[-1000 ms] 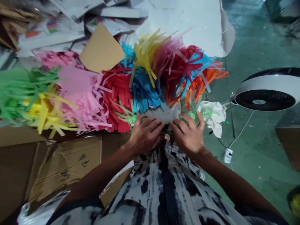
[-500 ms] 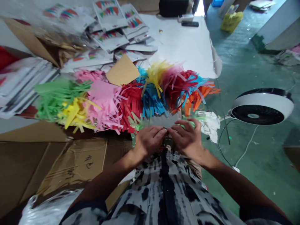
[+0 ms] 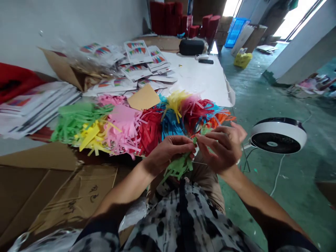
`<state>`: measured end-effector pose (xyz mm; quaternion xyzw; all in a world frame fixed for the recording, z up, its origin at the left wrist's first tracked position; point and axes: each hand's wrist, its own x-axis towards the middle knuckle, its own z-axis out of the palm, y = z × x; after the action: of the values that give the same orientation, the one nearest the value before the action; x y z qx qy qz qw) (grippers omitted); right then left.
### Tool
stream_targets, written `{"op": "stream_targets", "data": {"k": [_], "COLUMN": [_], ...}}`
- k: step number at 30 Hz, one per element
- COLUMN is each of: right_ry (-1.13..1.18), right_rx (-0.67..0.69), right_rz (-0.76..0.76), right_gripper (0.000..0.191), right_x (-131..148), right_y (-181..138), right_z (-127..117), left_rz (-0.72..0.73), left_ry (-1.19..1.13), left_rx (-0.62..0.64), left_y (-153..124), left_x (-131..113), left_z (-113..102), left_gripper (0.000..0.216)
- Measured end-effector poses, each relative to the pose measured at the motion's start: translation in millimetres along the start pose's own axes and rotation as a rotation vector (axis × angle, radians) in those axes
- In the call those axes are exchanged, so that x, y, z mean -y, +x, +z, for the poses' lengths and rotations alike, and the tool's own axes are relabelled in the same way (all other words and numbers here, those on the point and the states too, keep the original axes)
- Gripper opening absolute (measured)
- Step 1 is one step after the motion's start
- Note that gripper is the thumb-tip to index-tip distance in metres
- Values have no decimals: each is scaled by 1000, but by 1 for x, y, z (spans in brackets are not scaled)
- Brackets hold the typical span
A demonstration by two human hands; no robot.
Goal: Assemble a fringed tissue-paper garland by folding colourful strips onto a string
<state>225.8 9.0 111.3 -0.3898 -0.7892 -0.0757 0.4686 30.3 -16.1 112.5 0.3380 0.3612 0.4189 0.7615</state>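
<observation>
Above my lap hangs a green tissue-paper tassel [image 3: 180,166] with its cut strips pointing down. My left hand [image 3: 169,150] pinches it near its narrow top, thumb against fingers. At that same twisted end, the fingertips of my right hand [image 3: 223,147] close on the paper, while its other fingers are loosely bent. Just beyond lie fringed paper bundles: green [image 3: 75,119], yellow [image 3: 88,133], pink [image 3: 123,126], red [image 3: 151,131], blue [image 3: 172,122] and orange [image 3: 222,118]. A tan card [image 3: 144,97] rests on top of them.
Printed packets [image 3: 136,52] are heaped at the back left, with more stacked [image 3: 44,106] nearer. A black case [image 3: 191,47] and a dark phone-like object [image 3: 205,61] lie on the white table cover [image 3: 207,78]. A fan [image 3: 279,134] stands right; a cardboard box [image 3: 78,199] sits left.
My view has tilted up, showing more of the room. My hands have turned and opened out from close together, and the green tassel now shows hanging below them.
</observation>
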Motion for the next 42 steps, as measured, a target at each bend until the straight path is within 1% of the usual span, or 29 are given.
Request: {"op": "stream_targets", "data": {"k": [1,4,5,7,9,11,13,14,16,18,20,23,24,25,26,27,28,29,30,31,32,34,36,38,41,42], "right_ry": [116,550,670,819,905,1013,1100,1108,1061,992,915,726,668,629,612,616,635,664,696,718,724,688,646,658,705,704], "right_rx": [28,119,135,146,184,268,352,366,335,283,277,330,366,429,508,584,648,689,693,668,617,478,346,310,306,287], "right_rz": [91,418,513,650,699,693,671,665,648,606,537,389,331,266,201,152,126,126,151,190,228,276,291,280,226,207], "right_gripper": [10,12,13,13,11,12,20,25,33,38,37,22,24,26,25,19,12,13,20,25,25,21,24,25,4,4], "right_x": [2,3,2,-1,-5,-6,-5,-4,-1,2,5,2,-1,-6,-10,-15,-19,-22,-24,-23,-22,-16,-11,-8,-6,-6], "right_y": [1,1,1,0,1,3,5,5,5,2,-2,-6,-7,-6,-3,1,6,12,18,25,32,42,48,52,58,61], "right_z": [2,14,19,28,33,36,39,40,43,47,50,51,50,47,44,39,34,28,23,19,16,16,21,29,41,45], "left_rz": [58,311,356,364,334,358,447,511,634,702,717,715,708,702,695,690,690,692,693,693,695,707,722,730,711,696], "left_ry": [31,161,185,203,210,223,247,268,313,337,337,285,247,204,166,138,128,136,156,182,207,253,310,368,386,364], "left_rx": [-30,-144,-166,-186,-194,-215,-246,-265,-304,-347,-385,-374,-353,-332,-313,-299,-285,-270,-253,-233,-218,-220,-248,-261,-266,-276], "left_y": [2,7,9,11,12,14,17,19,25,31,36,37,37,35,34,32,30,29,27,25,24,21,19,19,22,24], "left_x": [2,7,7,7,7,6,7,7,7,5,2,-3,-4,-5,-6,-6,-6,-7,-7,-8,-10,-14,-18,-21,-25,-26], "left_z": [1,3,2,1,-1,-2,-2,-3,-5,-9,-14,-18,-19,-19,-19,-19,-18,-18,-18,-18,-18,-17,-17,-18,-21,-23], "left_gripper": [26,22,21,21,21,19,17,15,14,15,15,13,13,13,12,12,11,11,10,9,8,8,7,7,9,9]}}
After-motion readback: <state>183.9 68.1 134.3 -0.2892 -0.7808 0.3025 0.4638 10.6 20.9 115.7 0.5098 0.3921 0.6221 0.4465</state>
